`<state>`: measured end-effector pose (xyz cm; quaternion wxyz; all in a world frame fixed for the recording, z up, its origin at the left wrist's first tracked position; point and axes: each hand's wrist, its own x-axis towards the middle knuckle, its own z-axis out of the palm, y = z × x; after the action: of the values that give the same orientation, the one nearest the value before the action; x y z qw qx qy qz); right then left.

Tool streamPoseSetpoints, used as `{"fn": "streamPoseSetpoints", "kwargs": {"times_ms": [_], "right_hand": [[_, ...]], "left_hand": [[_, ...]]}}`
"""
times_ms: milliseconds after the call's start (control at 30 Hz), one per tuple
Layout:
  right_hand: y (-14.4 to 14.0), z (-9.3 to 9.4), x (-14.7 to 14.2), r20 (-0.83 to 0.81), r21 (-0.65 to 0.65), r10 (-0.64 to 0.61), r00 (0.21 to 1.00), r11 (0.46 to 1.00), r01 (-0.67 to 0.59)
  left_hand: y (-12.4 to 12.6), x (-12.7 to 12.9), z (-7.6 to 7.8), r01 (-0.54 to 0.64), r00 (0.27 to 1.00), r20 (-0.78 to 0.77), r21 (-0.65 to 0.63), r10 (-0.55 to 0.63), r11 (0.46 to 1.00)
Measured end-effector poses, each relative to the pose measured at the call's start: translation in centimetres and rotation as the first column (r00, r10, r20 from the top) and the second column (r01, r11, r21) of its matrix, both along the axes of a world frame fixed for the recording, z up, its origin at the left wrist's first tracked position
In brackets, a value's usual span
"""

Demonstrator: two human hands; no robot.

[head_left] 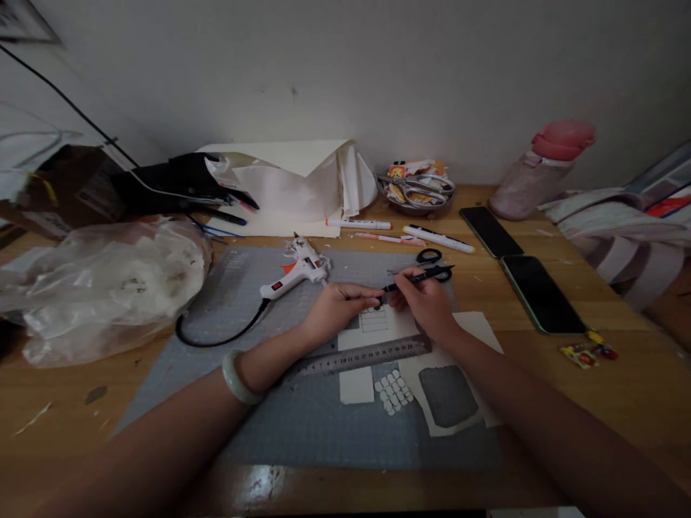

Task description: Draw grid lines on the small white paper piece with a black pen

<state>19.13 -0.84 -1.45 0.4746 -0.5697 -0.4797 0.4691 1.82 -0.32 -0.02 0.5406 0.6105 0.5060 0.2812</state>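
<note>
Lying nearest on the grey mat (270, 424) are a small blank card (356, 385), a cluster of tiny white tiles (394, 392) and, at 3 o'clock of them, a sheet with a dark grey square (448, 396). Just beyond, a steel ruler (367, 355) lies slanted across the white paper (378, 325), likely left close by as a straightedge for the grid of lines drawn there.

The left hand (335, 309), a pale bangle (237, 378) on its wrist, rests on the paper's edge with fingers pinched at the pen's tip, probably to hold the sheet steady. The right hand (426, 302) is closed around a black pen (418, 277), its tip down on the ruled grid at 12 o'clock of the ruler.

Past the hands, black scissors (432, 257) lie at 1 o'clock and a white glue gun (296, 273) at 10 o'clock, its cord looping off the mat. Markers (399, 234) sit beyond, then folded cream sheets (302, 180) and a bowl of scraps (415, 188). Two phones (518, 266) lie face-up at 2 o'clock, a pink bottle (540, 173) behind them, a crumpled plastic bag (97, 280) at 9 o'clock.

The surface is a worn wooden table (620, 388) pushed against a plain white wall (378, 65); the light is dim.
</note>
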Motion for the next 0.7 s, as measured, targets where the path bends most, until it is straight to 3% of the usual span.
{"fn": "streamPoseSetpoints", "kwargs": {"times_ms": [700], "right_hand": [[0.03,-0.04,-0.06,-0.017,0.0,-0.005,1.0,1.0,0.005]], "left_hand": [[0.02,0.08,-0.06,0.027,1.0,-0.014,0.003,-0.027,1.0]]}}
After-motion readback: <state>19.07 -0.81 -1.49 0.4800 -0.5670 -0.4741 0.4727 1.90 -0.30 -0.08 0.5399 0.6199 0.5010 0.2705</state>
